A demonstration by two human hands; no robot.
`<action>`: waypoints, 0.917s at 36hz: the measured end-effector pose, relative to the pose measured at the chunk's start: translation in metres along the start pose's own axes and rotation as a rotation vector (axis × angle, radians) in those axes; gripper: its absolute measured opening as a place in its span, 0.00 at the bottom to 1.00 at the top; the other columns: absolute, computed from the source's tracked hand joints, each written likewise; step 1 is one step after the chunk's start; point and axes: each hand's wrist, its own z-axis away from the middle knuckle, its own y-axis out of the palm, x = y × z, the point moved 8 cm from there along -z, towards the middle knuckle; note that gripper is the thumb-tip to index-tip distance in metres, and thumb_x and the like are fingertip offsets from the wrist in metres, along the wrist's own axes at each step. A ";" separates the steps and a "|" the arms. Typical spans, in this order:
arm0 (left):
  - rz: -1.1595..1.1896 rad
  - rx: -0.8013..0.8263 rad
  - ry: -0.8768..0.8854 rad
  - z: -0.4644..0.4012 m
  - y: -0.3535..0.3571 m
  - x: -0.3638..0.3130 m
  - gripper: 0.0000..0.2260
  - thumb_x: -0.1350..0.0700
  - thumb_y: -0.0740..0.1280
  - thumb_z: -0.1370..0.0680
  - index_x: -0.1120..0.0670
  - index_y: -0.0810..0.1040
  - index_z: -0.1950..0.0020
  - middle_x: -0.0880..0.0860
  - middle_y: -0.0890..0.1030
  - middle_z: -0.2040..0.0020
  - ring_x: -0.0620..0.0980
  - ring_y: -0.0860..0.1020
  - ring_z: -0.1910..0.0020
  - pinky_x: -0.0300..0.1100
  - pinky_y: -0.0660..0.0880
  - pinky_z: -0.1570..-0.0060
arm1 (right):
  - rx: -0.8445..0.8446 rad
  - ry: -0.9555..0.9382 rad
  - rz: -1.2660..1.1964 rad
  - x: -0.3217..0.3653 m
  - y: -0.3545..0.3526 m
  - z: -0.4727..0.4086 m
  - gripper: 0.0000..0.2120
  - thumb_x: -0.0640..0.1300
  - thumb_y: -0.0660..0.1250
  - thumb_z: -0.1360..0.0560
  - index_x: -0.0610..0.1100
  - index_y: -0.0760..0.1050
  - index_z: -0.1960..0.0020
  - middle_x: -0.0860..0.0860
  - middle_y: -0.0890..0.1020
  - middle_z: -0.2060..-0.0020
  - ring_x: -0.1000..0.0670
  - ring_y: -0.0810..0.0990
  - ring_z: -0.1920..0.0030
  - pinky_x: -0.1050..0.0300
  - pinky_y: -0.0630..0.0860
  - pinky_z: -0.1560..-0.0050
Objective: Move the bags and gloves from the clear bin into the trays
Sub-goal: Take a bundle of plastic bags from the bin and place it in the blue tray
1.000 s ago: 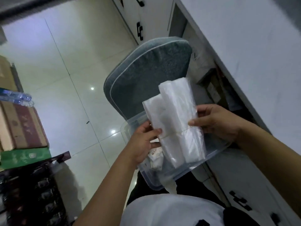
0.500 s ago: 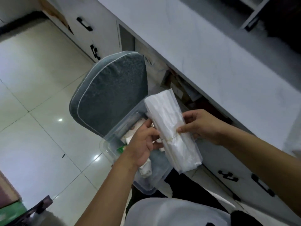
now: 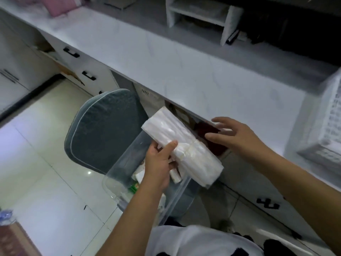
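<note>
My left hand grips a folded bundle of clear plastic bags, tied round the middle, and holds it above the clear bin. The bin rests on a grey cushioned chair and still holds small packets and a roll under my hand. My right hand is off the bundle, fingers spread, just right of it near the counter edge. A white basket-like tray stands on the counter at the far right, blurred.
A long white marble-look counter runs across, with drawers and black handles below. A white shelf unit stands at the back of the counter. An open compartment under the counter holds dark red stuff. Glossy tile floor lies left.
My right hand has let go of the bag bundle and opened, moving right toward the counter. My view has swung up and right, bringing the counter and tray into sight.
</note>
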 end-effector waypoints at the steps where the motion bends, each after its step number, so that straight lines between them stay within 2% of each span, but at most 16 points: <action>1: 0.014 0.003 0.013 0.004 0.012 0.001 0.18 0.57 0.77 0.31 0.49 0.81 0.41 0.56 0.85 0.43 0.59 0.84 0.46 0.56 0.81 0.53 | -0.004 0.014 -0.086 -0.010 -0.020 0.012 0.34 0.71 0.75 0.41 0.65 0.74 0.37 0.62 0.78 0.41 0.62 0.79 0.45 0.66 0.75 0.54; 2: 0.031 0.011 0.022 0.008 0.024 0.004 0.18 0.58 0.77 0.30 0.48 0.81 0.41 0.56 0.84 0.42 0.59 0.84 0.46 0.55 0.81 0.53 | -0.001 0.033 -0.175 -0.022 -0.037 0.026 0.33 0.69 0.76 0.40 0.66 0.74 0.37 0.62 0.78 0.41 0.64 0.80 0.46 0.66 0.76 0.54; 3: 0.050 0.023 0.029 0.013 0.039 0.007 0.18 0.58 0.76 0.29 0.47 0.81 0.40 0.56 0.84 0.42 0.58 0.84 0.46 0.54 0.81 0.54 | 0.002 0.061 -0.276 -0.037 -0.052 0.040 0.31 0.67 0.77 0.40 0.67 0.75 0.38 0.60 0.79 0.41 0.64 0.80 0.45 0.62 0.78 0.52; 5: 0.082 0.032 0.048 0.024 0.069 0.016 0.19 0.60 0.75 0.27 0.48 0.79 0.37 0.55 0.84 0.42 0.57 0.84 0.46 0.53 0.82 0.55 | -0.003 0.132 -0.483 -0.074 -0.077 0.066 0.31 0.61 0.79 0.39 0.65 0.76 0.38 0.58 0.82 0.42 0.57 0.79 0.40 0.48 0.80 0.46; 8: 0.122 0.000 0.060 0.045 0.115 0.037 0.20 0.61 0.74 0.26 0.51 0.77 0.34 0.55 0.85 0.44 0.54 0.85 0.49 0.49 0.82 0.60 | -0.003 0.224 -0.662 -0.121 -0.094 0.101 0.28 0.56 0.77 0.37 0.63 0.76 0.37 0.60 0.84 0.47 0.51 0.80 0.39 0.51 0.83 0.55; 9: 0.135 -0.010 0.057 0.053 0.129 0.046 0.20 0.61 0.73 0.25 0.52 0.77 0.34 0.56 0.85 0.44 0.54 0.85 0.50 0.49 0.82 0.60 | 0.003 0.248 -0.728 -0.132 -0.096 0.110 0.27 0.54 0.77 0.36 0.62 0.76 0.37 0.58 0.85 0.46 0.49 0.81 0.40 0.49 0.84 0.55; 12: 0.144 -0.026 0.044 0.072 0.167 0.073 0.20 0.60 0.73 0.25 0.52 0.77 0.34 0.57 0.84 0.42 0.55 0.85 0.48 0.51 0.82 0.57 | 0.006 0.280 -0.943 -0.157 -0.111 0.127 0.26 0.47 0.77 0.34 0.53 0.78 0.37 0.47 0.84 0.43 0.43 0.84 0.44 0.37 0.80 0.45; 13: 0.148 -0.018 0.041 0.077 0.180 0.080 0.20 0.61 0.73 0.25 0.51 0.77 0.34 0.57 0.84 0.42 0.55 0.85 0.48 0.51 0.82 0.57 | -0.007 0.282 -0.988 -0.161 -0.120 0.131 0.27 0.46 0.77 0.35 0.51 0.78 0.36 0.46 0.84 0.43 0.42 0.84 0.47 0.37 0.80 0.45; 15: 0.140 0.010 0.029 0.088 0.205 0.093 0.21 0.61 0.73 0.25 0.51 0.77 0.33 0.57 0.84 0.41 0.55 0.84 0.47 0.52 0.82 0.56 | -0.044 0.279 -1.038 -0.170 -0.141 0.140 0.29 0.44 0.76 0.36 0.47 0.77 0.36 0.45 0.85 0.48 0.44 0.85 0.55 0.44 0.83 0.53; 18: 0.137 0.086 0.000 0.103 0.244 0.105 0.25 0.59 0.75 0.29 0.51 0.76 0.33 0.56 0.84 0.40 0.56 0.84 0.46 0.52 0.82 0.56 | -0.085 0.279 -1.063 -0.181 -0.173 0.155 0.29 0.41 0.75 0.35 0.41 0.76 0.35 0.44 0.80 0.56 0.49 0.79 0.65 0.53 0.82 0.62; 19: 0.138 0.123 -0.005 0.108 0.257 0.108 0.26 0.58 0.75 0.31 0.51 0.76 0.33 0.56 0.84 0.40 0.56 0.84 0.46 0.52 0.82 0.56 | -0.094 0.277 -1.079 -0.186 -0.182 0.160 0.28 0.40 0.75 0.34 0.40 0.75 0.35 0.44 0.78 0.57 0.50 0.77 0.65 0.52 0.82 0.62; 21: 0.115 0.179 -0.015 0.115 0.280 0.114 0.27 0.58 0.76 0.32 0.51 0.77 0.34 0.56 0.84 0.41 0.57 0.83 0.44 0.55 0.82 0.54 | -0.117 0.265 -1.102 -0.192 -0.201 0.170 0.27 0.38 0.74 0.34 0.39 0.75 0.35 0.44 0.81 0.55 0.48 0.79 0.62 0.51 0.83 0.61; 23: 0.079 0.208 -0.023 0.120 0.299 0.120 0.28 0.57 0.76 0.32 0.52 0.76 0.33 0.57 0.84 0.41 0.58 0.83 0.43 0.57 0.82 0.53 | -0.135 0.243 -1.093 -0.194 -0.218 0.179 0.28 0.39 0.73 0.34 0.41 0.75 0.34 0.44 0.85 0.49 0.44 0.83 0.56 0.51 0.82 0.59; 25: 0.054 0.228 -0.029 0.122 0.315 0.124 0.27 0.57 0.76 0.33 0.51 0.77 0.34 0.56 0.84 0.41 0.57 0.84 0.45 0.56 0.82 0.53 | -0.132 0.219 -1.102 -0.194 -0.231 0.186 0.28 0.38 0.73 0.35 0.42 0.76 0.35 0.41 0.83 0.43 0.41 0.82 0.50 0.52 0.82 0.59; 28: 0.022 0.282 -0.023 0.121 0.336 0.122 0.25 0.56 0.78 0.33 0.50 0.79 0.36 0.55 0.85 0.42 0.55 0.84 0.46 0.53 0.82 0.55 | -0.110 0.192 -1.146 -0.191 -0.246 0.192 0.25 0.37 0.71 0.33 0.41 0.77 0.36 0.39 0.82 0.41 0.42 0.83 0.52 0.55 0.82 0.63; 33: -0.046 0.407 -0.029 0.111 0.369 0.120 0.24 0.55 0.79 0.33 0.50 0.81 0.38 0.55 0.84 0.42 0.55 0.84 0.45 0.53 0.82 0.54 | -0.029 0.210 -1.159 -0.191 -0.265 0.193 0.23 0.36 0.71 0.32 0.40 0.78 0.37 0.41 0.85 0.47 0.44 0.85 0.54 0.51 0.84 0.59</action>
